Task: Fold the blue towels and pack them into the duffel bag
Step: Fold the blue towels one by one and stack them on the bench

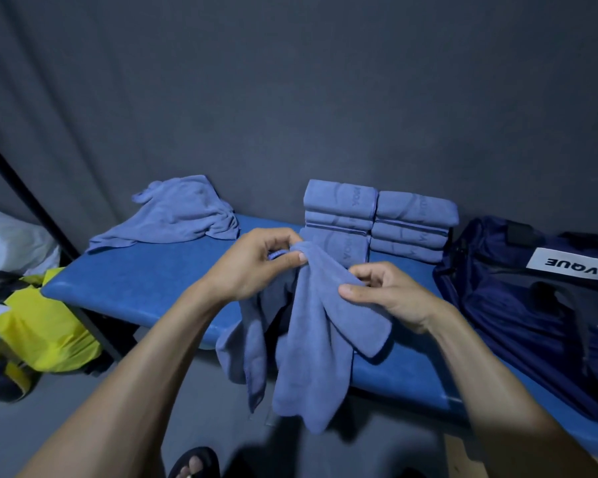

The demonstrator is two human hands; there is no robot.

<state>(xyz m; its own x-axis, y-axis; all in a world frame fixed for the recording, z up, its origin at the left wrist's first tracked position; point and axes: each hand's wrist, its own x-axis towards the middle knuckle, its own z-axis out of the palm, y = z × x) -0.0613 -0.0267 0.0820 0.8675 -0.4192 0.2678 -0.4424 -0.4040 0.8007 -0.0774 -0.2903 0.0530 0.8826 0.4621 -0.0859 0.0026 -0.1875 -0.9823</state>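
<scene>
Left hand (256, 262) grip pinching hanging towel (308, 346) top, right hand (390, 294) grip pinching its edge; folded towels (377, 222) stacked on bench (145, 281), duffel bag (532, 305) beside

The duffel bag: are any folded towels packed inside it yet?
Cannot tell; the folded towels in view sit stacked on the bench beside the duffel bag.

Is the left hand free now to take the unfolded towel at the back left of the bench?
Probably not yet: the left hand pinches the hanging towel. The path to the unfolded towel looks open.
</scene>
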